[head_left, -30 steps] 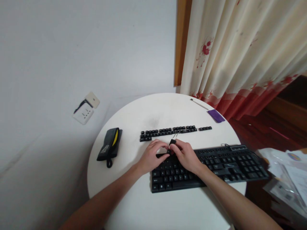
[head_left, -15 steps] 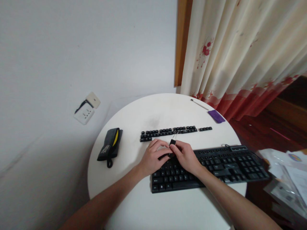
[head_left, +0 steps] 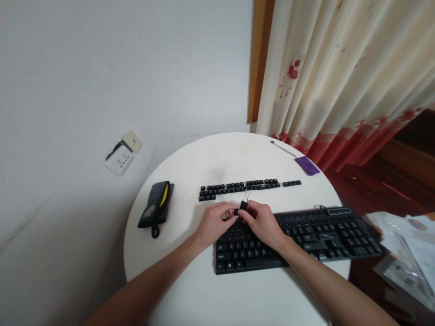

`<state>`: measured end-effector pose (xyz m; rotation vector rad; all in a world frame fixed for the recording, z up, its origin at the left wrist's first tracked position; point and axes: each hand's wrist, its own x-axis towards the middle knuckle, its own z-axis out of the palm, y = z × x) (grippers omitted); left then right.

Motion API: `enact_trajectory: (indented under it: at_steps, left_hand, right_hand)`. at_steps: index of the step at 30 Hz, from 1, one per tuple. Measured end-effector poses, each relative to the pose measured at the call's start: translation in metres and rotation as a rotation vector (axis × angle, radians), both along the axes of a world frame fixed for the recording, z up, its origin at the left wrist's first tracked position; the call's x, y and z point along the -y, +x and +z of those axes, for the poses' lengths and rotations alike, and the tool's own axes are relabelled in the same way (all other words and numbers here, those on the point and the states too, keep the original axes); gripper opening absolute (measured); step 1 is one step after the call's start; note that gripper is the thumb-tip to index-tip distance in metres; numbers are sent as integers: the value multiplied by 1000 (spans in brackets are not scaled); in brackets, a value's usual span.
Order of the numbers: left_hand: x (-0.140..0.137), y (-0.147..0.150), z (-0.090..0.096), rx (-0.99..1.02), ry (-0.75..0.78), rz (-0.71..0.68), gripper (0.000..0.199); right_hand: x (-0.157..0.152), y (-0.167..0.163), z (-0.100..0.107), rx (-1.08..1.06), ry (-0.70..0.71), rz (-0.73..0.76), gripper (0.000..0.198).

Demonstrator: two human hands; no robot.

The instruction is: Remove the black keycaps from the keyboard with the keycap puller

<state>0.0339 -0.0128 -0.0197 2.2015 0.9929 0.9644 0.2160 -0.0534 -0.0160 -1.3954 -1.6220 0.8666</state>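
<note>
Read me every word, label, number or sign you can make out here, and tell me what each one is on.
No word reads surely.
Keyboard: one key near its lower left corner bears what looks like the Windows logo; other markings are too small to read surely.
Loose keycaps: pale marks, too small.
Pouch: pale lettering, too blurred.
Papers: a round coloured emblem; any print is unreadable.
</note>
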Motion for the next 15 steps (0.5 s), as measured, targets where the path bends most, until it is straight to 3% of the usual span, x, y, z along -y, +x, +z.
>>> enact_trajectory:
  at_steps: [9,15]
  left_hand:
    - [2,3,3,81,-174,-9,19]
    - [-13,-10,1,32,-59,57,15]
  right_hand:
    - [-1,1,-2,17,32,-15,24]
    - [-1,3,0,8,33,-45,24]
